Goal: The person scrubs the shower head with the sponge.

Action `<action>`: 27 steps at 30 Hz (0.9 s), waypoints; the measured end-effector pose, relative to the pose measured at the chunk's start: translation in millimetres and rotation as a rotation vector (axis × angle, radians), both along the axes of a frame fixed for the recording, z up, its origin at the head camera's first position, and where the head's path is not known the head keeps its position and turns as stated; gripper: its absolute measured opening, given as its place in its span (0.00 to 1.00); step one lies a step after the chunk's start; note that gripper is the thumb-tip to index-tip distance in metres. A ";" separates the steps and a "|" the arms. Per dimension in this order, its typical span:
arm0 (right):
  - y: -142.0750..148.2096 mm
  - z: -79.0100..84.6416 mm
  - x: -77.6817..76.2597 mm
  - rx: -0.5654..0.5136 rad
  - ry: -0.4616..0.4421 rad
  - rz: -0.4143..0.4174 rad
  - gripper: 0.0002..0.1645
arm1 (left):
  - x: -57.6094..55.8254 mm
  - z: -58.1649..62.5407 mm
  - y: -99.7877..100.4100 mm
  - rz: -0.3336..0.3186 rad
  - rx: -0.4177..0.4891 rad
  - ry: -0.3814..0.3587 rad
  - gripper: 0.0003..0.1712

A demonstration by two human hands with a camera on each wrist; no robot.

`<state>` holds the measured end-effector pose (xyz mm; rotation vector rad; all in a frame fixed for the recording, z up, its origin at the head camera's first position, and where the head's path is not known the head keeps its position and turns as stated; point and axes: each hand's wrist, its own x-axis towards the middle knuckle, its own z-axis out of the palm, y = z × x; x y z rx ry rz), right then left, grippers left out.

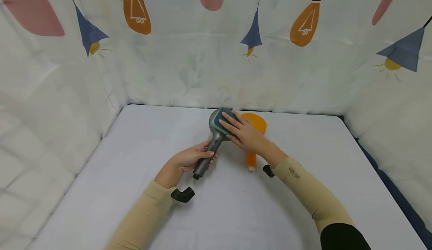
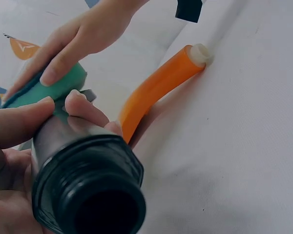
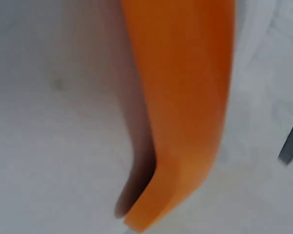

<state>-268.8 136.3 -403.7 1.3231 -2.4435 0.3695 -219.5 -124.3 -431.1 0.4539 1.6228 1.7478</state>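
Note:
My left hand (image 1: pixel 190 158) grips the handle of a dark grey shower head (image 1: pixel 213 145), which is tilted with its head up and away. In the left wrist view, the handle's black threaded end faces the camera. A teal sponge (image 1: pixel 218 118) with a lighter green layer lies against the round head. My right hand (image 1: pixel 248 135) holds this sponge, its fingers across the back and its thumb at the edge. An orange shower head (image 1: pixel 251 160) lies just behind the right hand, partly hidden by it; its handle (image 3: pixel 180 97) fills much of the right wrist view.
Both hands are over a white-covered table (image 1: pixel 162 130). Behind it hangs a patterned fabric wall (image 1: pixel 209 62) with printed lamps and bulbs. Black wrist camera mounts (image 1: pixel 182 195) stick out from the tan sleeves.

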 end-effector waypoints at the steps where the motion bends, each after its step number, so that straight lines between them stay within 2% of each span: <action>1: 1.5 -0.7 -3.5 -0.021 -0.026 -0.029 0.35 | 0.7 0.8 -2.0 0.003 -0.005 0.001 0.32; 4: 4.7 -3.9 -12.7 -0.083 -0.066 -0.106 0.34 | 2.8 2.0 -7.0 0.005 -0.006 -0.004 0.30; 8: 3.8 -6.1 -12.4 -0.109 -0.012 -0.139 0.35 | 2.9 1.9 -7.4 -0.003 0.009 -0.003 0.30; 10: 0.2 -6.1 -5.5 -0.094 0.044 -0.115 0.35 | 0.9 0.4 -4.2 -0.010 0.013 -0.002 0.31; 14: -12.7 -5.8 13.9 0.013 0.157 -0.016 0.35 | -1.0 -2.6 1.9 -0.014 0.013 -0.015 0.31; 17: -19.8 -4.4 21.9 0.081 0.199 0.061 0.34 | 0.3 -2.9 4.2 -0.018 0.016 -0.026 0.29; 19: -20.1 -2.1 20.7 0.086 0.178 0.079 0.33 | 1.2 -1.4 5.4 -0.024 0.015 -0.020 0.29; 21: -17.1 0.4 15.4 0.057 0.112 0.054 0.33 | 2.0 0.7 6.4 -0.024 0.009 -0.017 0.31; 25: -4.2 2.9 -0.7 -0.043 -0.078 -0.095 0.34 | 3.7 4.0 5.7 -0.018 -0.010 -0.019 0.34; 27: 3.0 2.7 -7.5 -0.093 -0.145 -0.179 0.34 | 5.4 4.8 4.0 -0.013 -0.016 -0.021 0.34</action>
